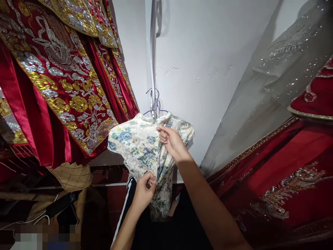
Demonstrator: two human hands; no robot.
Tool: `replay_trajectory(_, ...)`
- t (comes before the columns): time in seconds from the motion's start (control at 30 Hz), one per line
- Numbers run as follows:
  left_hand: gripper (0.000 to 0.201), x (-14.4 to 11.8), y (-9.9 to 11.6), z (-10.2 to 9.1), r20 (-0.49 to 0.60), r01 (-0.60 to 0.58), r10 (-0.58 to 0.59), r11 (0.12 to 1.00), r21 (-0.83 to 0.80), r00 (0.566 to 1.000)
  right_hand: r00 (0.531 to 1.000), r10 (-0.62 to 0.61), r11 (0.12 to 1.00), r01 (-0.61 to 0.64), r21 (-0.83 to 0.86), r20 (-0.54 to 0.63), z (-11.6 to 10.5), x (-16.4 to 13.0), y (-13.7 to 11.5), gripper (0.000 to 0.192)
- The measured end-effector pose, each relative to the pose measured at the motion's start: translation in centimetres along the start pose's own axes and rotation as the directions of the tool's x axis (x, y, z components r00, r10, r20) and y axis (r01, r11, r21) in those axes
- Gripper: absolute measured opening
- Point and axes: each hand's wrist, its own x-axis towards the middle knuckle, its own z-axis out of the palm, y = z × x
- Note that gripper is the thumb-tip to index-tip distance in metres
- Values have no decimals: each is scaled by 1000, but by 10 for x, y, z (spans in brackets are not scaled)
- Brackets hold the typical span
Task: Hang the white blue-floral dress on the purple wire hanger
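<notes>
nearest, left hand (145, 189): fingers pinched shut on the front seam, low on the cream floral satin dress (142, 146).
right hand (170, 140): higher up, fingers closed on the same seam near the collar.
dress axis: hangs vertically between both hands, on a thin purple wire hanger (156, 106).
behind: white wall (208, 52).
flanks: red embroidered robes (59, 86).

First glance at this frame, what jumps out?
The red robes with heavy gold and silver embroidery fill the upper left, and more red embroidered cloth spreads at lower right. In the middle, a small floral dress hangs on a wire hanger against the white wall. The right hand pinches its front near the collar, and the left hand grips the fabric lower down.
</notes>
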Motion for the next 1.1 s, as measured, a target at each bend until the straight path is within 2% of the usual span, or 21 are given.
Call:
replay_trajectory(0.1,8,14,15,-13,178,7,-15,999,44,984,997,38,999,-40,29,66,0,-8,-5,29)
replay_trajectory(0.2,11,20,28,-12,314,-44,14,995,88,949,998,7,998,-11,60,66,-5,-6,-18,27)
replay_trajectory(0.27,12,20,30,-8,340,-68,21,990,126,940,998,-30,996,25,86,60,-7,0,-29,25)
replay_trajectory(0.33,12,20,32,-7,320,-64,3,982,180,947,996,-71,995,67,79,45,-8,4,-36,23)
replay_trajectory(0.43,8,26,49,-19,315,-96,14,964,248,949,991,-128,992,128,-13,30,-5,-1,-32,22)
replay_trajectory(0.47,2,31,62,-26,300,-137,57,957,254,952,989,-142,988,143,-59,27,-3,-6,-28,21)
replay_trajectory(0.53,18,43,96,-42,192,-266,224,935,235,956,987,-160,975,161,-154,22,2,-15,-20,21)
replay_trajectory(0.57,27,51,115,-50,115,-343,324,909,235,939,985,-169,966,170,-195,22,5,-20,-17,21)
replay_trajectory(0.63,35,68,151,-62,-26,-461,489,838,292,872,978,-205,946,208,-250,37,12,-26,-16,20)
replay_trajectory(0.67,37,77,165,-66,-45,-495,540,799,341,841,971,-231,934,238,-267,57,15,-27,-18,19)
replay_trajectory(0.73,30,93,182,-69,-10,-530,587,737,420,809,952,-290,896,307,-319,103,19,-26,-21,18)
replay_trajectory(0.83,17,108,186,-64,57,-545,599,680,490,799,932,-343,816,358,-454,119,16,-17,-16,21)
replay_trajectory(0.93,16,111,181,-68,-2,-544,640,653,527,768,940,-337,741,299,-602,52,2,-7,10,24)
replay_trajectory(1.0,17,112,173,-85,-139,-519,675,668,533,725,955,-295,704,225,-673,11,-12,-5,33,26)
replay_trajectory(1.1,20,125,143,-129,-465,-451,631,772,448,621,981,-194,721,127,-681,-23,-29,-13,58,27)
